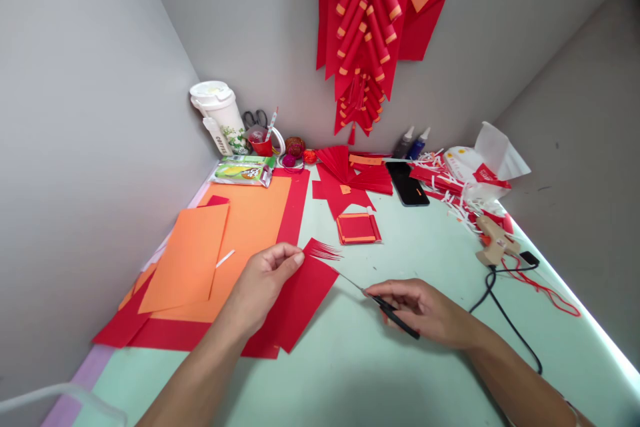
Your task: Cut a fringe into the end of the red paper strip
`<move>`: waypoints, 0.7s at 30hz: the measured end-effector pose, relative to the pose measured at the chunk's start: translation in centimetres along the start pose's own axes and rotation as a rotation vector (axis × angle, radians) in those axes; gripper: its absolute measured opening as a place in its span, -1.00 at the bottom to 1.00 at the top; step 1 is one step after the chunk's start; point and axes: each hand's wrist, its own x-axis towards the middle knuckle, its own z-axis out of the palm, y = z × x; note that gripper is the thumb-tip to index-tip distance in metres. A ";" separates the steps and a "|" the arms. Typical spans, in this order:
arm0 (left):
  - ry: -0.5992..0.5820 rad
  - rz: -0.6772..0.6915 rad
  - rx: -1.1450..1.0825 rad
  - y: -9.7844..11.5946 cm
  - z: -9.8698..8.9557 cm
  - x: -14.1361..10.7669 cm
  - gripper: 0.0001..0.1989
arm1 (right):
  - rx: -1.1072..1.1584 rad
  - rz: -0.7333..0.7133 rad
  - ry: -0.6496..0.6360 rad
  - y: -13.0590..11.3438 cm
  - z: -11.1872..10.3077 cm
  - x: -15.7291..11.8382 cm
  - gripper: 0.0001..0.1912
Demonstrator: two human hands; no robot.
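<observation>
My left hand (273, 280) pinches a sheet of red paper (305, 300) between thumb and fingers, above the table. Along its far end the paper is cut into a fringe of thin strips (323, 251). My right hand (417, 310) is closed on a pair of scissors with black handles (397, 319). The blades (349, 280) point left and meet the paper's right edge, just below the fringe. Part of the handles is hidden by my fingers.
Orange sheets (187, 257) lie over red ones at the left. Behind are a red folded fan (335, 163), a small red frame (359, 228) and a phone (407, 183). A glue gun (496, 240) with a black cord lies at right. Paper firecrackers (367, 13) hang on the wall.
</observation>
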 end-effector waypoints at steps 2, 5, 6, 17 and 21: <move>-0.008 -0.014 -0.002 0.0 0.0 0.0 -0.74 | 0.002 -0.003 -0.005 0.1 0.0 0.0 -0.60; -0.026 -0.034 -0.008 -0.1 0.0 0.0 -0.74 | 0.011 0.000 -0.010 0.2 0.2 0.1 -0.60; -0.026 -0.029 -0.007 -0.1 0.1 0.0 -0.74 | 0.013 0.002 -0.008 0.2 0.2 0.1 -0.60; -0.022 -0.056 0.029 0.3 0.2 -0.2 -0.74 | 0.007 0.003 -0.006 0.1 0.2 0.2 -0.59; -0.023 -0.062 0.004 0.5 0.3 -0.3 -0.74 | 0.001 0.009 -0.001 0.2 0.2 0.2 -0.59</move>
